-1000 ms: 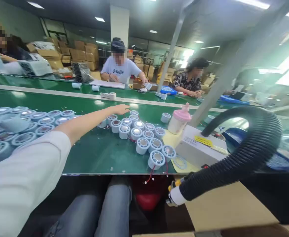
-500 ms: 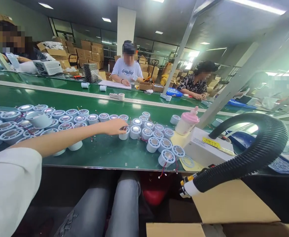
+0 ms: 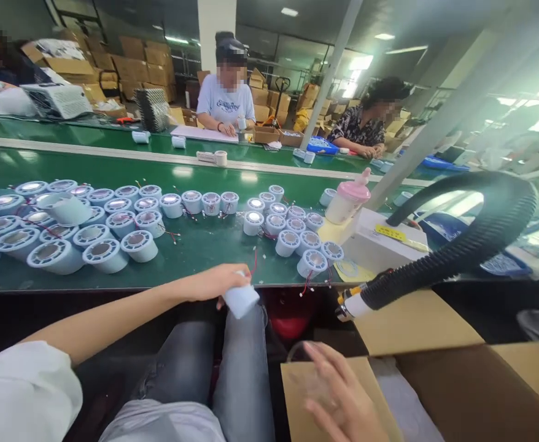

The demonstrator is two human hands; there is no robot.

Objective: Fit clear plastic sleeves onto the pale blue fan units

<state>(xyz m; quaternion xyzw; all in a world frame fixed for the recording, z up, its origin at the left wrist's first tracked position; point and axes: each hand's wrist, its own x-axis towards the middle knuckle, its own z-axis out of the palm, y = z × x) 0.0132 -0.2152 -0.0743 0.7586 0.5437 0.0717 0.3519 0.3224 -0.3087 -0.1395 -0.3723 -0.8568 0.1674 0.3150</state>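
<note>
My left hand (image 3: 214, 282) grips a white round part (image 3: 240, 299) with red wires, held just off the near edge of the green table (image 3: 196, 252), above my lap. My right hand (image 3: 338, 393) is low at the front, blurred, fingers spread, over a cardboard box flap (image 3: 325, 399); something thin and clear seems to lie against its fingers, but I cannot make it out. Several more white round parts (image 3: 292, 233) stand grouped on the table ahead, with a larger group of white round parts (image 3: 89, 221) to the left.
A black corrugated hose (image 3: 472, 239) arcs over a white box (image 3: 380, 245) at the right, beside a pink-capped bottle (image 3: 347, 199). An open cardboard box (image 3: 458, 380) sits low right. Other people work at a far table (image 3: 113, 144) behind a green belt.
My left hand picked one white part out of the group and drew it back to the table's near edge. My right hand came into view over the box flap.
</note>
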